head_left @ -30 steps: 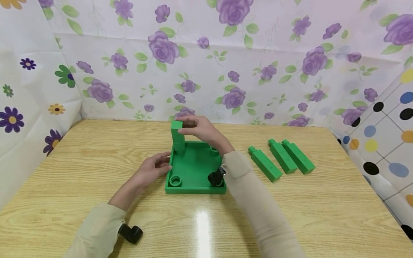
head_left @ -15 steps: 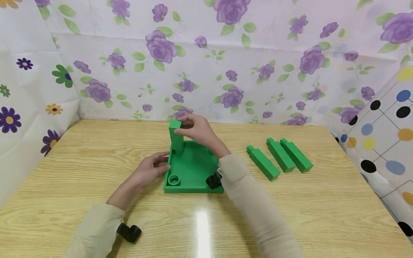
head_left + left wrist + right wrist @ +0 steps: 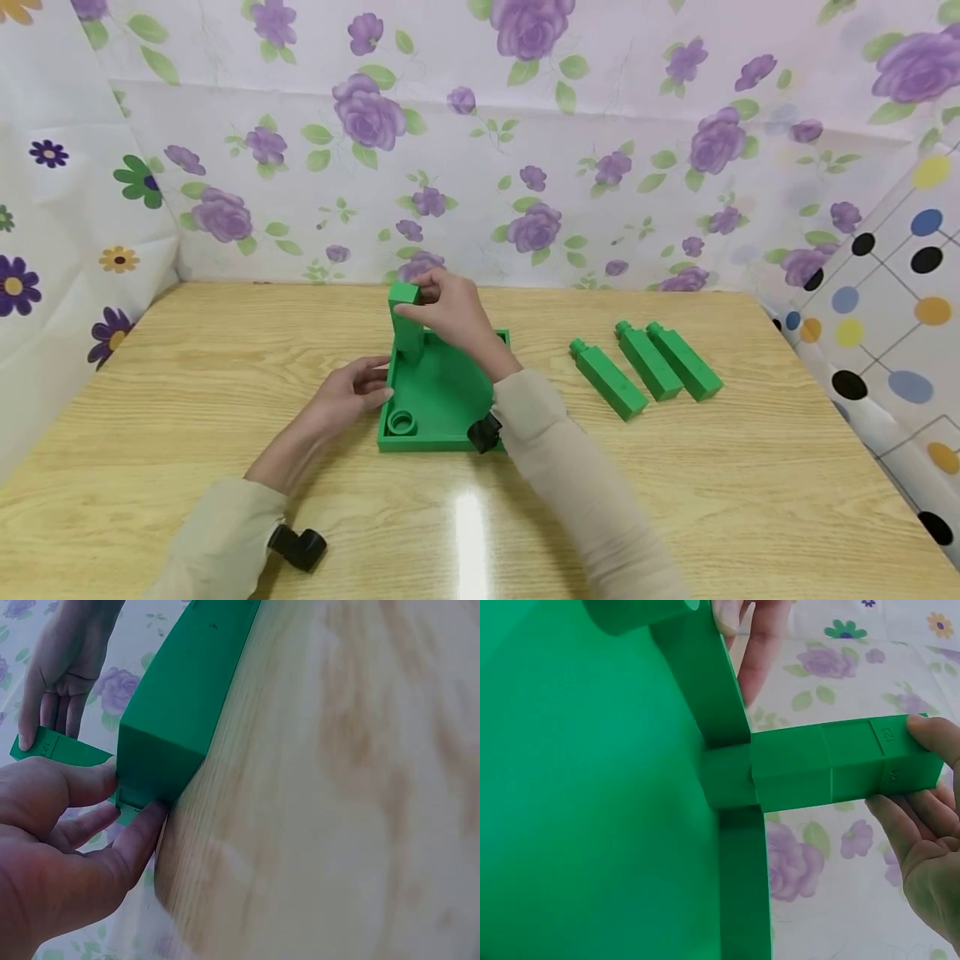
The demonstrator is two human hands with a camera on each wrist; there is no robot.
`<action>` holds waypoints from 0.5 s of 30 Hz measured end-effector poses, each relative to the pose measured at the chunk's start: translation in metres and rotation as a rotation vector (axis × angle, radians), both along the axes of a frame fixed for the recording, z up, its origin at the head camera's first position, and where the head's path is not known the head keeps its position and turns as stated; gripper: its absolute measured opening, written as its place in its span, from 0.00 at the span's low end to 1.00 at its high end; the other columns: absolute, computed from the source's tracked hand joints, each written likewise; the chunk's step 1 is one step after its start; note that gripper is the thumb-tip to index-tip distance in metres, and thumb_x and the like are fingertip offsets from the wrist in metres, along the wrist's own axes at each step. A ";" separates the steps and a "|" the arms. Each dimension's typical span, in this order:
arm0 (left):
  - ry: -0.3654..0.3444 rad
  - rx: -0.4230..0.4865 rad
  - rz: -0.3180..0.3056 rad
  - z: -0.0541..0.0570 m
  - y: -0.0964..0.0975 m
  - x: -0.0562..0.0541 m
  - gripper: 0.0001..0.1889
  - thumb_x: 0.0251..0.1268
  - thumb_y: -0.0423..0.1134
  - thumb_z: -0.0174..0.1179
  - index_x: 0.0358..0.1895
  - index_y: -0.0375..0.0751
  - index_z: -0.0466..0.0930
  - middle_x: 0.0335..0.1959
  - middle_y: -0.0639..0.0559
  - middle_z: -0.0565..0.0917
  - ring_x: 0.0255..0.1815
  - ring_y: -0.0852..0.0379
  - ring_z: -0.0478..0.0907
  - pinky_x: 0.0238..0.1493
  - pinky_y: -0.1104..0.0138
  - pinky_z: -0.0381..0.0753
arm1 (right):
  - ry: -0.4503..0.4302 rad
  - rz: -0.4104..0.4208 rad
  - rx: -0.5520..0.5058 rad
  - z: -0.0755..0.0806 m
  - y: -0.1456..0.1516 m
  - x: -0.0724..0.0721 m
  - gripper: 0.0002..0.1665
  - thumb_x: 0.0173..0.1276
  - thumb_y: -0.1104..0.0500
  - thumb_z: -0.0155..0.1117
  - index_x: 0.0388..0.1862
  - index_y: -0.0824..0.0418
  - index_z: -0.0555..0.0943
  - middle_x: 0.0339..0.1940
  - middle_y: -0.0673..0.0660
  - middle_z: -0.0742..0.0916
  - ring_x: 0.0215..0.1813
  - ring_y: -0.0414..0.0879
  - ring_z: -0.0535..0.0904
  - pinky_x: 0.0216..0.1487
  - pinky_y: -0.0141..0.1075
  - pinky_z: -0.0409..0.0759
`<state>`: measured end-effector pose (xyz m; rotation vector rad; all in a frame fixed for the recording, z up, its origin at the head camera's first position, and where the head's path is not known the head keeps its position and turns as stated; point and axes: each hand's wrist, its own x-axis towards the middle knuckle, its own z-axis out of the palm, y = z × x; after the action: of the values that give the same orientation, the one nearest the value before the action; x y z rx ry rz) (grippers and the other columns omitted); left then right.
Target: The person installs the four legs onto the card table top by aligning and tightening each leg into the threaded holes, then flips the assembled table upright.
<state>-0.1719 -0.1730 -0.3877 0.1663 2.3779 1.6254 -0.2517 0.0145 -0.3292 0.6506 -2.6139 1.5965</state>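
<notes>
A shallow green square tray with raised walls lies on the table. A green square post stands upright at its far left corner, its lower end inside the wall. My right hand pinches the upper part of this post between thumb and fingers. At the tray's left wall my left hand holds the edge, thumb at the rim and fingers along the outside. A round socket ring shows in the near left corner. My right forearm hides much of the tray's right side.
Right of the tray lie three more green posts, side by side at a slant, each with a ridged peg at its far end. The wooden table meets a flowered cloth wall behind. Each wrist carries a small black camera.
The right hand has turned slightly, its thumb shifting left across the post, and its wrist has come a little left. The left hand keeps its place on the tray. The head view has shifted slightly.
</notes>
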 end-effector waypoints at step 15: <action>-0.018 0.011 -0.032 0.003 0.003 -0.002 0.29 0.72 0.27 0.52 0.72 0.28 0.54 0.64 0.26 0.67 0.62 0.36 0.68 0.57 0.56 0.74 | -0.019 -0.066 -0.034 -0.003 -0.003 0.004 0.24 0.60 0.53 0.74 0.50 0.62 0.78 0.49 0.59 0.84 0.52 0.47 0.81 0.48 0.32 0.79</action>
<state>-0.1737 -0.1698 -0.3844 0.1898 2.3410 1.6192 -0.2479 0.0117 -0.3324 0.5446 -2.5860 1.6333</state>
